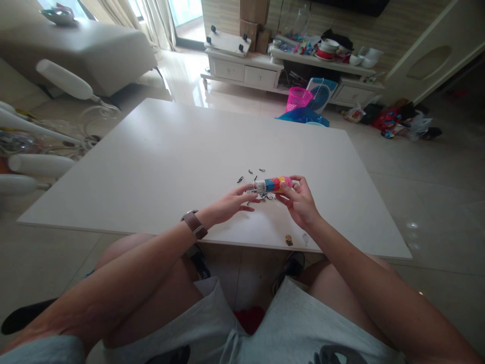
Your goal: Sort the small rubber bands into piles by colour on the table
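A clear plastic bottle (270,185) lies sideways just above the table, filled with small bits in blue, red, yellow and pink, with a white label near its left end. My right hand (301,202) grips the pink end between thumb and fingers. At the clear left end, my left hand (237,199) has its upper fingers around the bottle, while its lower fingers stretch out loosely. Several small dark clips or loops (240,179) are scattered on the table under and behind the bottle.
The white table (182,146) spreads out before me. Near its front edge lie a small yellow cartoon figure (289,239) and a pale, clear little piece (305,239). Beyond the far edge stand a pink basket (298,97) and a low white cabinet (242,71).
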A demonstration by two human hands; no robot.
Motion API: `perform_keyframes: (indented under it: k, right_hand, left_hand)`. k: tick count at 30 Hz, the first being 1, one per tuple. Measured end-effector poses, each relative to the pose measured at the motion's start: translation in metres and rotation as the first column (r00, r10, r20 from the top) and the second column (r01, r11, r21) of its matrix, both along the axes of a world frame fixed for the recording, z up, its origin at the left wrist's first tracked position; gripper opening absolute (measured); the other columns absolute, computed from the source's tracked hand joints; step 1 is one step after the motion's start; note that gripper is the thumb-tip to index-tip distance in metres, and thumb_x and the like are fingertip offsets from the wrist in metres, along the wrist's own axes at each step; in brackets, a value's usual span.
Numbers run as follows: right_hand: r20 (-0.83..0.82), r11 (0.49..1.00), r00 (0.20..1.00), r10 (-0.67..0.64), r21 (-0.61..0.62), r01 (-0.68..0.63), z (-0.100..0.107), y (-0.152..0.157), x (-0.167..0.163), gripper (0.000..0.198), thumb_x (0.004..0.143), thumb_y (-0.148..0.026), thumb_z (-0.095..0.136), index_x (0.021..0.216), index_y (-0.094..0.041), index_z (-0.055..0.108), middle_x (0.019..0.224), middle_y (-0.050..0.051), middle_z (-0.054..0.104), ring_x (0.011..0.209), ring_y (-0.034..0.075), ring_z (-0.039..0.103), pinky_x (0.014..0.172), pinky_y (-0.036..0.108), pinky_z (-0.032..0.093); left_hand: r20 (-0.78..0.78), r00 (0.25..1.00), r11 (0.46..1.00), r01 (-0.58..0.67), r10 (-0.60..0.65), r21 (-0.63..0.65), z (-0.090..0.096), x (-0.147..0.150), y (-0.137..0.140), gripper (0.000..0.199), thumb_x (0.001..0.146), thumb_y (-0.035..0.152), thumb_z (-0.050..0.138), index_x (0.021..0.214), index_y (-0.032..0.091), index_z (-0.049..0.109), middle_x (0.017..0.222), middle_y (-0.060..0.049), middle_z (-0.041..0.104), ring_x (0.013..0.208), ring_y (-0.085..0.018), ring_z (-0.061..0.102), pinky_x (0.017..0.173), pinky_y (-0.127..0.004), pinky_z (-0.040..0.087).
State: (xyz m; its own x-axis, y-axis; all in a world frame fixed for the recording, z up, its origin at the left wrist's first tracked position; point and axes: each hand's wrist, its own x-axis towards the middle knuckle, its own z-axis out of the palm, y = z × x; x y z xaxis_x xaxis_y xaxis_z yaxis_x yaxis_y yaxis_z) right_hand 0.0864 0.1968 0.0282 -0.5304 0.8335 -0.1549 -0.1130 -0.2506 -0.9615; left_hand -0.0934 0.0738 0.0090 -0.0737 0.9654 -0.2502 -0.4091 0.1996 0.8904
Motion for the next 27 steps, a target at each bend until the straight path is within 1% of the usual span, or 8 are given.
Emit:
perform_keyframes:
  k: [6, 9, 11, 14, 16, 19, 23, 27]
  right_hand:
    - [0.014, 0.997, 0.998, -0.06, 0.039, 0.06, 0.0006, 0.0037, -0.0008, 0.059, 0.065, -0.049, 0.092, 0.1, -0.03, 0.049, 0.097, -0.007, 0.06, 0.085, 0.014, 0.072, 0.08, 0.032, 0.06]
    - [0.026, 0.995, 0.996, -0.091, 0.045, 0.089, 0.0013, 0.0065, 0.0009, 0.061, 0.063, -0.05, 0.092, 0.1, -0.031, 0.048, 0.097, -0.008, 0.061, 0.084, 0.015, 0.073, 0.078, 0.031, 0.06]
    - [0.024, 0.996, 0.996, -0.085, 0.037, 0.084, 0.0019, 0.0068, 0.0017, 0.061, 0.063, -0.05, 0.093, 0.1, -0.031, 0.048, 0.096, -0.008, 0.061, 0.083, 0.015, 0.073, 0.078, 0.031, 0.06]
    - [0.022, 0.999, 0.999, -0.035, 0.002, 0.035, 0.0017, 0.0041, 0.0019, 0.06, 0.065, -0.051, 0.091, 0.099, -0.03, 0.046, 0.095, -0.008, 0.063, 0.085, 0.016, 0.074, 0.079, 0.032, 0.06]
    - [0.026, 1.0, 1.0, 0.005, -0.02, -0.004, 0.0007, 0.0015, 0.0019, 0.06, 0.066, -0.051, 0.091, 0.099, -0.03, 0.046, 0.095, -0.007, 0.064, 0.086, 0.016, 0.074, 0.08, 0.032, 0.06]
    - [0.034, 0.999, 0.999, 0.034, -0.033, -0.033, -0.0007, -0.0006, 0.0028, 0.059, 0.066, -0.051, 0.091, 0.099, -0.03, 0.047, 0.096, -0.008, 0.065, 0.085, 0.015, 0.073, 0.08, 0.031, 0.06]
    - [0.023, 0.999, 0.999, 0.041, -0.023, -0.04, 0.0013, -0.0005, 0.0029, 0.059, 0.066, -0.052, 0.091, 0.098, -0.029, 0.048, 0.095, -0.007, 0.065, 0.086, 0.015, 0.073, 0.081, 0.032, 0.061]
    - [0.016, 1.0, 1.0, 0.008, -0.004, -0.008, 0.0021, -0.0008, -0.0004, 0.061, 0.063, -0.052, 0.093, 0.098, -0.029, 0.048, 0.095, -0.007, 0.062, 0.087, 0.016, 0.073, 0.081, 0.032, 0.061]
  left_hand:
    - [0.025, 0.992, 0.992, -0.124, 0.124, 0.006, -0.0026, -0.0015, 0.0029, 0.033, 0.079, 0.04, 0.083, 0.102, 0.024, 0.067, 0.118, -0.006, 0.066, 0.11, -0.023, 0.066, 0.083, -0.031, 0.051]
    - [0.017, 0.988, 0.988, -0.154, 0.154, -0.008, -0.0022, -0.0045, 0.0018, 0.032, 0.08, 0.039, 0.082, 0.105, 0.025, 0.068, 0.122, -0.005, 0.065, 0.111, -0.022, 0.066, 0.085, -0.032, 0.051]
    - [0.031, 0.991, 0.991, -0.13, 0.13, -0.014, -0.0006, -0.0049, 0.0008, 0.037, 0.082, 0.039, 0.081, 0.115, 0.028, 0.069, 0.123, -0.006, 0.066, 0.115, -0.023, 0.065, 0.087, -0.033, 0.051]
    - [0.074, 0.996, 0.999, -0.05, 0.05, 0.0, 0.0019, -0.0026, -0.0003, 0.046, 0.082, 0.038, 0.081, 0.125, 0.03, 0.069, 0.125, -0.009, 0.068, 0.119, -0.026, 0.063, 0.087, -0.034, 0.051]
    - [0.054, 0.999, 1.0, -0.001, 0.001, 0.009, 0.002, -0.0013, -0.0008, 0.047, 0.081, 0.038, 0.082, 0.126, 0.029, 0.069, 0.128, -0.01, 0.067, 0.121, -0.028, 0.063, 0.086, -0.035, 0.051]
    - [-0.038, 0.999, 0.999, 0.03, -0.029, 0.02, -0.0004, -0.0022, -0.0012, 0.044, 0.082, 0.04, 0.081, 0.123, 0.027, 0.07, 0.133, -0.011, 0.066, 0.122, -0.029, 0.062, 0.087, -0.036, 0.051]
    - [-0.091, 0.996, 0.998, 0.013, -0.007, 0.058, -0.0039, -0.0043, 0.001, 0.043, 0.084, 0.047, 0.079, 0.12, 0.026, 0.07, 0.128, -0.012, 0.067, 0.119, -0.028, 0.063, 0.086, -0.036, 0.052]
    - [-0.07, 0.993, 0.993, -0.092, 0.097, 0.07, -0.0054, -0.0026, 0.0048, 0.037, 0.08, 0.045, 0.082, 0.107, 0.023, 0.068, 0.117, -0.007, 0.068, 0.11, -0.024, 0.066, 0.085, -0.033, 0.051]
